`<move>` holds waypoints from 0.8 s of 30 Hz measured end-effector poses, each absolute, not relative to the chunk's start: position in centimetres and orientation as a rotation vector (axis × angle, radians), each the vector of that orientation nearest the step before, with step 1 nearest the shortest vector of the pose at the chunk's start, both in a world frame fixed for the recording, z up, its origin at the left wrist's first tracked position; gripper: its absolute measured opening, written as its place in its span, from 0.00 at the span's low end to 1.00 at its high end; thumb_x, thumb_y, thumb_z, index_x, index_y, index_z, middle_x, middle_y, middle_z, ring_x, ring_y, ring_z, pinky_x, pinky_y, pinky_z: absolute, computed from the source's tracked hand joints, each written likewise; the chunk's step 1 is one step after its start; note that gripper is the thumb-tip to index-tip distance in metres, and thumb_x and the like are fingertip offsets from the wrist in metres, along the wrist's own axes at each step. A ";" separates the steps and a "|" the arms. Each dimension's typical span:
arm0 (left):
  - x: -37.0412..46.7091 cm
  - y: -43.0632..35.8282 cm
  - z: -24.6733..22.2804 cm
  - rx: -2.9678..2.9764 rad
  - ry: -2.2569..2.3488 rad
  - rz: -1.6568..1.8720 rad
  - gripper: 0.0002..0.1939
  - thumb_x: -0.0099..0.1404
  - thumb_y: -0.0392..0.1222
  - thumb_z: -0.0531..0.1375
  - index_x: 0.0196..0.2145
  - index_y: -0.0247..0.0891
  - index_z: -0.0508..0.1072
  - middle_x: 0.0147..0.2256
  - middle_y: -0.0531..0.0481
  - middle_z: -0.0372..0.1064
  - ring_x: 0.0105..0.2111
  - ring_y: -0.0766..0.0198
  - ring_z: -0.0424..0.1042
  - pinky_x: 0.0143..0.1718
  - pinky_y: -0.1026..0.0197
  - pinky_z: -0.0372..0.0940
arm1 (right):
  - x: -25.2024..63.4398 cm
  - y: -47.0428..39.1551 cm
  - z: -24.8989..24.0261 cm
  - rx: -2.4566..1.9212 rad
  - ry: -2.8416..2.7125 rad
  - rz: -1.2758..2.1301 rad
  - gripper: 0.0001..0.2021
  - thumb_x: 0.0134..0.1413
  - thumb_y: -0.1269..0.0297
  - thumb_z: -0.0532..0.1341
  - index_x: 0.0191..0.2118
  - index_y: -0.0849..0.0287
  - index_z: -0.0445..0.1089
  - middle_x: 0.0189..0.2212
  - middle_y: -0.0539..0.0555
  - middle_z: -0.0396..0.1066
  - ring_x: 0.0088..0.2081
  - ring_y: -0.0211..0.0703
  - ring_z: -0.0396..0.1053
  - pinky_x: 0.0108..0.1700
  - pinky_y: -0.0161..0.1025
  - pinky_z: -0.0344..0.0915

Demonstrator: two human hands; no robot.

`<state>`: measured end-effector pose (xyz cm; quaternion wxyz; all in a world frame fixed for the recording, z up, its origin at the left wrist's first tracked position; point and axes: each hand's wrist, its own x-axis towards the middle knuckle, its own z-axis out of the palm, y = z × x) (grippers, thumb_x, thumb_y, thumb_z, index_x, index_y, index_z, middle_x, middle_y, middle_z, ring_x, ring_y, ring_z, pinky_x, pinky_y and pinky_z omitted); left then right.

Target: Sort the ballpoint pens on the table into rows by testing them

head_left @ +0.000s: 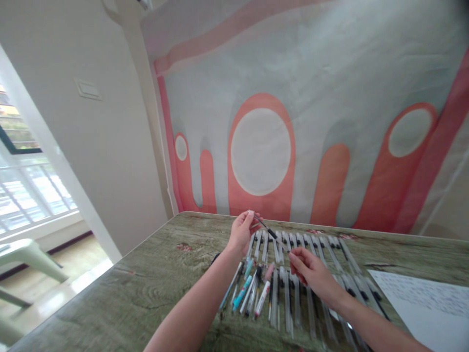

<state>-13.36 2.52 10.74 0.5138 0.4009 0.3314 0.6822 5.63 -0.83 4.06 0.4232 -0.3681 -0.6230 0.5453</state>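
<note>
I see a thin clear pen [264, 227] held slantwise above the table [154, 283], near the far edge. My left hand [242, 231] pinches its upper end between thumb and fingertips. My right hand [311, 271] meets its lower tip with thumb and forefinger pressed together, the other fingers loosely curled. Under both hands, clear pens with dark caps [311, 242] lie side by side in 2 rows across the middle of the table. Beside my left forearm sits a small cluster of teal, pink and white pens [252, 288]. A white sheet [425, 298] lies at the right edge; its faint printed lines are too small for me to read.
</note>
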 end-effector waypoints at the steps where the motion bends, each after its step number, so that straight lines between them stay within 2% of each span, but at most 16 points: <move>1: -14.0 2.7 11.3 0.952 0.794 1.683 0.13 0.51 0.47 0.60 0.30 0.35 0.67 0.30 0.50 0.67 0.29 0.70 0.67 0.31 0.66 0.61 | 5.6 -0.8 4.0 -0.929 -1.563 1.359 0.17 0.49 0.47 0.53 0.32 0.58 0.59 0.19 0.45 0.61 0.16 0.29 0.52 0.17 0.29 0.48; 6: -18.6 3.6 13.6 0.925 0.816 1.937 0.14 0.50 0.48 0.60 0.29 0.35 0.67 0.28 0.52 0.66 0.27 0.73 0.66 0.30 0.68 0.61 | 5.6 -0.7 3.8 -0.957 -1.576 1.354 0.18 0.47 0.46 0.53 0.32 0.58 0.59 0.18 0.45 0.61 0.16 0.30 0.52 0.17 0.29 0.49; 9: -21.7 4.3 13.4 0.969 0.967 1.984 0.15 0.50 0.50 0.59 0.30 0.36 0.67 0.28 0.52 0.67 0.26 0.73 0.66 0.30 0.68 0.60 | 5.6 -0.9 3.7 -0.964 -1.575 1.362 0.17 0.48 0.47 0.53 0.32 0.58 0.59 0.19 0.45 0.61 0.16 0.30 0.52 0.17 0.29 0.49; 13: -25.1 6.2 10.8 1.126 1.524 1.575 0.16 0.53 0.53 0.56 0.30 0.36 0.68 0.29 0.50 0.68 0.28 0.71 0.67 0.27 0.69 0.59 | 5.6 -1.2 3.8 -0.994 -1.565 1.366 0.16 0.48 0.48 0.53 0.33 0.57 0.60 0.19 0.45 0.61 0.17 0.31 0.54 0.18 0.29 0.50; 18: -27.2 9.3 7.4 1.082 1.766 1.348 0.15 0.55 0.48 0.57 0.29 0.29 0.69 0.30 0.44 0.68 0.31 0.64 0.67 0.28 0.65 0.61 | 5.5 -1.3 3.8 -0.998 -1.565 1.368 0.16 0.48 0.47 0.53 0.32 0.57 0.60 0.19 0.45 0.61 0.16 0.30 0.53 0.17 0.29 0.50; 22: -27.3 10.9 6.1 1.061 1.870 1.201 0.16 0.60 0.44 0.53 0.43 0.32 0.64 0.42 0.44 0.63 0.39 0.61 0.65 0.38 0.55 0.63 | 5.5 -1.2 3.8 -0.995 -1.587 1.355 0.16 0.49 0.48 0.53 0.33 0.57 0.60 0.19 0.45 0.61 0.17 0.30 0.53 0.18 0.29 0.50; 24: -27.1 11.3 5.5 1.063 1.905 1.164 0.17 0.61 0.43 0.52 0.46 0.35 0.62 0.45 0.45 0.61 0.41 0.61 0.64 0.40 0.53 0.63 | 5.5 -1.2 3.8 -0.991 -1.591 1.354 0.16 0.49 0.49 0.53 0.33 0.58 0.60 0.19 0.46 0.61 0.17 0.30 0.53 0.18 0.29 0.51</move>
